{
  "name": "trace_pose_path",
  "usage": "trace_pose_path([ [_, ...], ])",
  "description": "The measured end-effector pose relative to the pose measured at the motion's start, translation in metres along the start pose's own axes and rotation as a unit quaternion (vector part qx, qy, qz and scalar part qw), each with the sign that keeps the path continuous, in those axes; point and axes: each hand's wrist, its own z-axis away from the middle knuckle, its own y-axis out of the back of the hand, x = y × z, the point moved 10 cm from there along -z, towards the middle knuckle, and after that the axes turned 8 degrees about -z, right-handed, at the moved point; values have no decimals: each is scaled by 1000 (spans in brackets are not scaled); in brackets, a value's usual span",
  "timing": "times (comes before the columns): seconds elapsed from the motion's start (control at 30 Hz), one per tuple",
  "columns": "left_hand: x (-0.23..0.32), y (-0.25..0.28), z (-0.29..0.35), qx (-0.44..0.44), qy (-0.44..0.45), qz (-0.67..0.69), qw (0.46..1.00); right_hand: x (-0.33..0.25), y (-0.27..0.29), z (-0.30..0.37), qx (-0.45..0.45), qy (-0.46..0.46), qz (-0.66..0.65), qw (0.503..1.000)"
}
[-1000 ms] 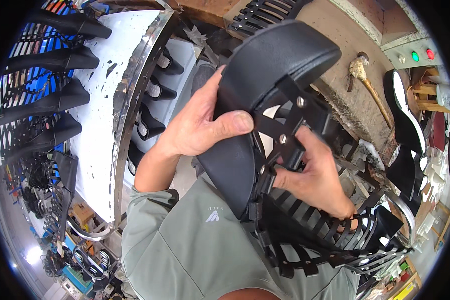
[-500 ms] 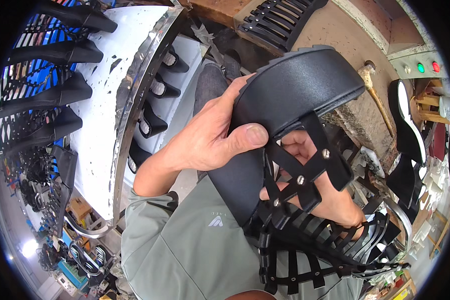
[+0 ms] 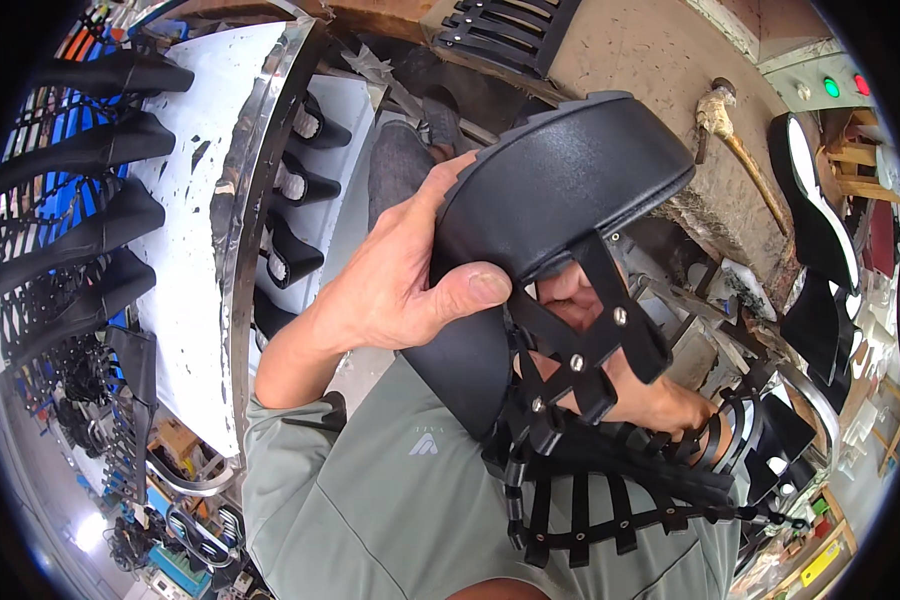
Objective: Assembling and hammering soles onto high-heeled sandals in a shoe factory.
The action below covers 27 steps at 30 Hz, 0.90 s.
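Note:
A tall black strappy sandal (image 3: 570, 170) with a thick wedge sole is held up in front of my chest, its sole end raised and tilted. My left hand (image 3: 395, 275) is closed round the wedge, the thumb pressed on its near side and the other fingers mostly hidden behind. Below the wedge, riveted crossing straps (image 3: 577, 362) hang down toward my lap. My right hand (image 3: 650, 395) reaches in behind these straps, its fingers curled against the sandal's inside. The straps partly cover those fingers. More of the long laddered shaft (image 3: 580, 545) drapes across my shirt.
On my left, a metal-edged white table (image 3: 195, 150) bears several black wedge shoes (image 3: 110, 140). More dark shoes (image 3: 295, 250) stand on a lower shelf. A hammer (image 3: 740, 150) and a strappy black upper (image 3: 510, 30) lie on the bench ahead. Black-and-white soles (image 3: 820, 200) are at right.
The view has shifted slightly, so the table, bench, hands and sandal appear further left. Both hands keep the same hold on the sandal.

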Motion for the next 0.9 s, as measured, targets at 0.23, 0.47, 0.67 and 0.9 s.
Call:
trace_pose_path([
  [0.23,6,-3,2,-18,-48,-57,997,-2,-3,12,7,80,21,997],
  [0.47,-17,-14,1,-36,56,-49,997,-9,1,7,-1,-25,252,967],
  [0.67,-18,-13,3,-16,16,-14,1000,-25,28,-9,-6,-50,33,998],
  [0.9,-2,-14,-4,-103,138,-101,980,-28,24,-16,76,-28,139,987],
])
